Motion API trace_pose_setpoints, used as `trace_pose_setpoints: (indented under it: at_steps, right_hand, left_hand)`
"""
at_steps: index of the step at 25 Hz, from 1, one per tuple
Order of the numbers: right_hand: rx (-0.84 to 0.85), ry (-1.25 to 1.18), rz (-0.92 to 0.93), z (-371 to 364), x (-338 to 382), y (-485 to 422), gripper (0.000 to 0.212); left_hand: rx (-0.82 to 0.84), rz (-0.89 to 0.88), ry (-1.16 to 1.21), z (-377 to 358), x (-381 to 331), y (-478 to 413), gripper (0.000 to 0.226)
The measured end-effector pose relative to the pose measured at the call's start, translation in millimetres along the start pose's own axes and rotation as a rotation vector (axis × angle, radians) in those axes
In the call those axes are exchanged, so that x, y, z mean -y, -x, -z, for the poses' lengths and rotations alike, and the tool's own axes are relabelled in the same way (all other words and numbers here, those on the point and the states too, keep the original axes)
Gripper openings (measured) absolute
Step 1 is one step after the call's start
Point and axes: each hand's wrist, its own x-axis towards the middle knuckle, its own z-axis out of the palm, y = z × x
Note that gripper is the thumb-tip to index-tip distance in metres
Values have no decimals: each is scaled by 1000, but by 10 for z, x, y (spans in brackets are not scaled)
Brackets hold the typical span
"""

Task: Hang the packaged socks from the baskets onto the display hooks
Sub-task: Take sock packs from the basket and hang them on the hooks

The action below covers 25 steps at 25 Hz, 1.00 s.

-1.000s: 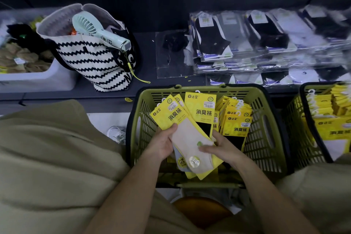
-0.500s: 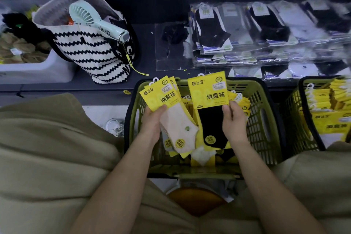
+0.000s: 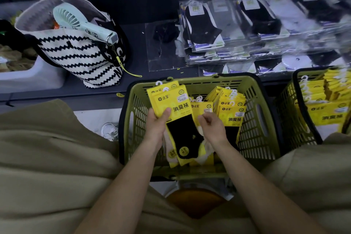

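While my left hand (image 3: 157, 122) clamps the sock packs (image 3: 171, 99) together for hanging, my right hand (image 3: 211, 127) curls beside them; its hold is unclear.

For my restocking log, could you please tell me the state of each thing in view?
Left hand: gripping a fanned stack of yellow-carded sock packs, black sock on top.
Right hand: fingers curled beside that stack; grip unclear.
Olive-green plastic basket: upright, partly filled with packs.
Second basket at right: holds more yellow packs.
Black-and-white zigzag tote bag: open, mint handheld fan lying across its mouth.
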Motion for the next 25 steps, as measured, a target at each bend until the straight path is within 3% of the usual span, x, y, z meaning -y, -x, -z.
trace_pose_setpoints:
  at_steps: [3,8,12,15,21,25]
  right_hand:
    - [29,165,-137,122,-176,-189,38]
    - [114,559,150,175,-28,-610,51]
    - [302,815,96,181,-5,-812,55]
    - [267,954,125,258,17,-862,48]
    - [401,801,156,435,148,-741,49]
    - [533,732,300,793,564,-621,37]
  left_hand:
    - [-103,-48,-44,128,-26,-126,25]
    - [-133,-34,-93,245,53,-218,18]
    - [-167,-10,-80,291,88,-298,24]
    - [-184,13,-68,286,93,-340,20]
    - [-141,27,-99,258,-19,-322,18]
    - [-38,-18,-151,195,-263,-323,19]
